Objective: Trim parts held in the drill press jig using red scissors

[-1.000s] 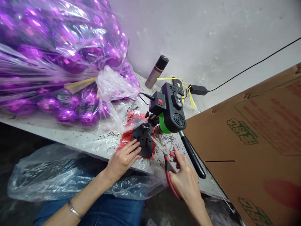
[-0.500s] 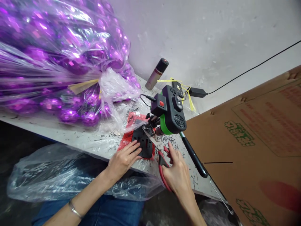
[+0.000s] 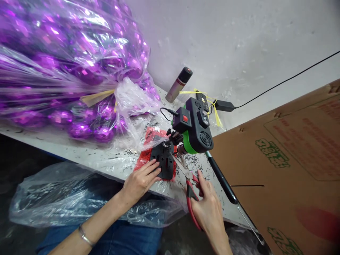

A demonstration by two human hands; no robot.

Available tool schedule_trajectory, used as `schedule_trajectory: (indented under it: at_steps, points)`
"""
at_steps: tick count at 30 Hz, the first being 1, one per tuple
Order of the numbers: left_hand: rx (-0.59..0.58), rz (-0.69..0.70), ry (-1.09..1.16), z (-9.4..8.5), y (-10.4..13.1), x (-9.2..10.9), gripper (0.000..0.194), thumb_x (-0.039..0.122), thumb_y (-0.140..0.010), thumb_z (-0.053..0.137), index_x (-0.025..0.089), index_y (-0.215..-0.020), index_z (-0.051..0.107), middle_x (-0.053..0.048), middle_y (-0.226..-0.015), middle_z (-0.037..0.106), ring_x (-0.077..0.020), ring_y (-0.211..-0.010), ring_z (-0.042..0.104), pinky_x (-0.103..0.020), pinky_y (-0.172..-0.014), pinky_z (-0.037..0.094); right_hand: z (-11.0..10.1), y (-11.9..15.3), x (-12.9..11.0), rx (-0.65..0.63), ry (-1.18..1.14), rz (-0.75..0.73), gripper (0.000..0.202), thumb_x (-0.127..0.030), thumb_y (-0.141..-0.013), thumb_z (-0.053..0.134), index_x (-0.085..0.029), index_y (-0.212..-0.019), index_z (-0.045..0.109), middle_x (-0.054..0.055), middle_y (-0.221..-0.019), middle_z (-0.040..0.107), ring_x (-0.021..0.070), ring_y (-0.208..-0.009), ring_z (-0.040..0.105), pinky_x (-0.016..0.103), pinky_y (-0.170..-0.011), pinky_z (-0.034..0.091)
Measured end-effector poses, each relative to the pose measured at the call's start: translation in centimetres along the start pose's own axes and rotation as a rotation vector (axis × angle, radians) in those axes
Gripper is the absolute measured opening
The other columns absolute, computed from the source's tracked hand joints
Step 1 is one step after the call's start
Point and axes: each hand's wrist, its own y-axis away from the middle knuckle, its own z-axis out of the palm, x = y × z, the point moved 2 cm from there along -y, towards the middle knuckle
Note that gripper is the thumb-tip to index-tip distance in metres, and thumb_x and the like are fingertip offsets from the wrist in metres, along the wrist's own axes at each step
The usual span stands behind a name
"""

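My left hand (image 3: 142, 179) lies with its fingers stretched out on the near left part of a black base plate (image 3: 162, 163). The plate belongs to a small black and green machine (image 3: 195, 124) with a red switch and a black lever. Red-handled scissors (image 3: 191, 198) are in my right hand (image 3: 209, 203), its fingers around the handles. Their blades point up and left, tips near the right side of the plate. Red mesh or film (image 3: 142, 160) lies under the plate, with short black scraps scattered around it.
Clear plastic bags of shiny purple balls (image 3: 79, 71) fill the upper left of the white table (image 3: 106, 159). Behind the machine are a spray can (image 3: 178, 85) and a black adapter (image 3: 224, 105). A large cardboard box (image 3: 278, 159) stands at right. Clear plastic (image 3: 66, 198) covers my lap.
My right hand and the scissors have moved down and to the right, drawing the blades back from the machine. My left hand stays on the plate. The view has shifted slightly.
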Motion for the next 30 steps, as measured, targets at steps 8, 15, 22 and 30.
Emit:
schedule_trajectory:
  at_steps: [8,15,22,30]
  points:
    - [-0.015,0.006,-0.037,-0.1,-0.2,0.2,0.024,0.024,-0.095,0.054,0.011,-0.109,0.068,-0.012,-0.116,0.070,-0.0230,-0.117,0.063,-0.034,-0.095,0.058,0.9,-0.9,-2.1,0.018,-0.018,-0.042,0.071,-0.023,-0.073,0.048,-0.019,-0.144,0.043,0.009,-0.111,0.067,0.0220,-0.083,0.064,0.033,-0.070,0.052]
    - [0.001,-0.006,-0.020,0.0,-0.1,0.1,0.023,0.023,-0.094,0.055,0.012,-0.111,0.067,-0.011,-0.117,0.070,-0.0228,-0.117,0.063,-0.034,-0.094,0.058,1.0,0.6,-1.1,0.007,-0.040,-0.079,0.066,-0.024,-0.074,0.047,-0.015,-0.139,0.049,0.009,-0.098,0.067,0.0211,-0.080,0.063,0.032,-0.069,0.053]
    - [-0.004,-0.008,-0.013,0.0,0.0,0.1,0.024,0.024,-0.093,0.056,0.013,-0.112,0.067,-0.011,-0.118,0.070,-0.0232,-0.119,0.061,-0.035,-0.095,0.058,1.1,-0.3,-1.7,0.037,-0.066,-0.091,0.068,-0.023,-0.074,0.047,-0.013,-0.142,0.045,0.010,-0.103,0.067,0.0196,-0.075,0.061,0.032,-0.070,0.053]
    - [0.006,-0.009,0.009,0.1,0.1,0.0,0.026,0.022,-0.092,0.058,0.014,-0.115,0.066,-0.010,-0.118,0.070,-0.0229,-0.119,0.061,-0.035,-0.095,0.057,1.2,-0.4,-1.6,0.032,-0.060,-0.074,0.069,-0.025,-0.075,0.047,-0.013,-0.143,0.045,0.010,-0.104,0.067,0.0221,-0.088,0.064,0.033,-0.074,0.054]
